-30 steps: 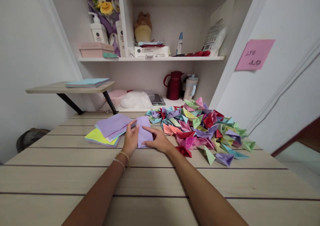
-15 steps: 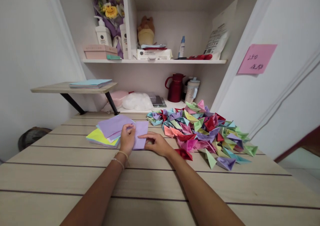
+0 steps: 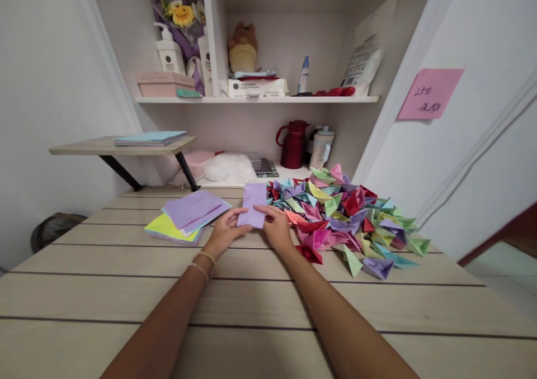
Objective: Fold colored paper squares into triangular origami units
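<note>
On the near side, the bare tabletop (image 3: 251, 306) is offering wide free room between and outside the forearms. On the right, a heap of folded paper boats (image 3: 331, 225) is crowding right up beside the right hand (image 3: 277, 232), blocking sideways passage. On the left, a paper stack (image 3: 191, 211) is lying near the left hand (image 3: 225, 235). Behind it, a raised wooden shelf (image 3: 84, 147) is overhanging, its black legs (image 3: 187, 171) obstructing the back.
</note>
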A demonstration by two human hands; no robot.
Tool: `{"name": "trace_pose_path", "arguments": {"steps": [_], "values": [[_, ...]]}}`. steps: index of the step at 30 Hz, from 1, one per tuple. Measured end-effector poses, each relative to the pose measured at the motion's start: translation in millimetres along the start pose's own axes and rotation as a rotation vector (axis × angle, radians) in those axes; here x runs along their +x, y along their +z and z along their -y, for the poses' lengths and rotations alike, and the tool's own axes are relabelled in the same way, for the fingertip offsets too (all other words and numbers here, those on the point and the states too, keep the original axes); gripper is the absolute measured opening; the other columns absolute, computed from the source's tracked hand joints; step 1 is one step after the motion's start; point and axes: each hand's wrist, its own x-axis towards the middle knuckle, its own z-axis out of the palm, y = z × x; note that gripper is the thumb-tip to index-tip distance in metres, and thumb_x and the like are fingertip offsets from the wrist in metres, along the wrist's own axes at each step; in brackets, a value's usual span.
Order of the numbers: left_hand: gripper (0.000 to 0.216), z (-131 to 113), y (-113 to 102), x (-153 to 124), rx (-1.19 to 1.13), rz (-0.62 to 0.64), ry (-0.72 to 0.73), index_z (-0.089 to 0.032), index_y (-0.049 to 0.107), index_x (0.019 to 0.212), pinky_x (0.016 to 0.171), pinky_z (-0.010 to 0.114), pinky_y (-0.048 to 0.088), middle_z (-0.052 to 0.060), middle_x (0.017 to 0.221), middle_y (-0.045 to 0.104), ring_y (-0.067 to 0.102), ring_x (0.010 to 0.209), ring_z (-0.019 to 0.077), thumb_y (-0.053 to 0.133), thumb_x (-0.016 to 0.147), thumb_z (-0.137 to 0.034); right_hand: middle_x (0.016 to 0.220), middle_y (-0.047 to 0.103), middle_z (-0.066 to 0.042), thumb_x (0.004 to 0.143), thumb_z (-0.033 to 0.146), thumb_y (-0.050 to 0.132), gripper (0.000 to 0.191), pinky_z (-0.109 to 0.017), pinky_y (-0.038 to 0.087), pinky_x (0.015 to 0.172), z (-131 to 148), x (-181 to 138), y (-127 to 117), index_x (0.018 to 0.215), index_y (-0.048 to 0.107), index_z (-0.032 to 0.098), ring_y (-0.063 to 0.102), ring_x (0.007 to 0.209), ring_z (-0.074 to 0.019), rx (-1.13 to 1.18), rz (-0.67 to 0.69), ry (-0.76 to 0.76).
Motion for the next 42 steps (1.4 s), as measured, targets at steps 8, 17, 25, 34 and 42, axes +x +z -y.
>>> {"name": "trace_pose_path", "arguments": {"steps": [8,17,25,34,42], "values": [[0.025,3.0,-1.0,2.7,0.118,-0.126,-0.012,-0.012,0.071,0.074,0.081,0.031,0.047,0.006,0.077,0.070,0.063,0.078,0.0185,0.075,0.059,-0.031,0.075,0.067,-0.002,0.062,0.030,0.071,0.036,-0.026,0.045,0.060,1.0,-2.6,1.6,0.095,0.069,0.016,0.057,0.063,-0.0146,0.195,0.115,0.190],[0.029,2.0,-1.3,4.3,-0.107,-0.180,-0.044,-0.011,0.066,0.065,0.075,0.028,0.050,0.003,0.068,0.066,0.062,0.068,0.0138,0.076,0.056,-0.037,0.056,0.060,0.000,0.065,0.043,0.068,0.029,-0.024,0.040,0.057,7.0,-1.6,0.7,0.060,0.064,0.015,0.051,0.055,-0.0122,0.168,0.037,0.204],[0.025,4.5,-3.0,4.6,-0.076,-0.176,-0.034,-0.013,0.069,0.071,0.074,0.028,0.049,0.003,0.073,0.067,0.062,0.075,0.0168,0.075,0.055,-0.031,0.070,0.065,-0.003,0.058,0.042,0.074,0.039,-0.024,0.041,0.052,6.6,-1.5,1.2,0.086,0.068,0.015,0.053,0.055,-0.0126,0.154,-0.001,0.217],[0.032,5.4,-3.1,5.2,-0.105,-0.134,-0.084,-0.011,0.068,0.083,0.076,0.028,0.047,0.008,0.081,0.069,0.063,0.077,0.0167,0.075,0.057,-0.029,0.062,0.059,0.001,0.063,0.041,0.070,0.033,-0.024,0.040,0.052,1.5,0.7,0.9,0.085,0.069,0.016,0.048,0.053,-0.0111,0.165,-0.069,0.199],[0.062,4.9,-1.2,3.0,-0.031,-0.155,-0.026,-0.016,0.051,0.109,0.065,0.024,0.047,0.000,0.072,0.065,0.063,0.067,0.0128,0.079,0.054,-0.020,0.061,0.059,0.004,0.059,0.034,0.074,0.065,-0.023,0.042,0.056,5.0,0.9,2.7,0.117,0.051,0.016,0.050,0.054,-0.0098,0.396,-0.100,0.272]]}}
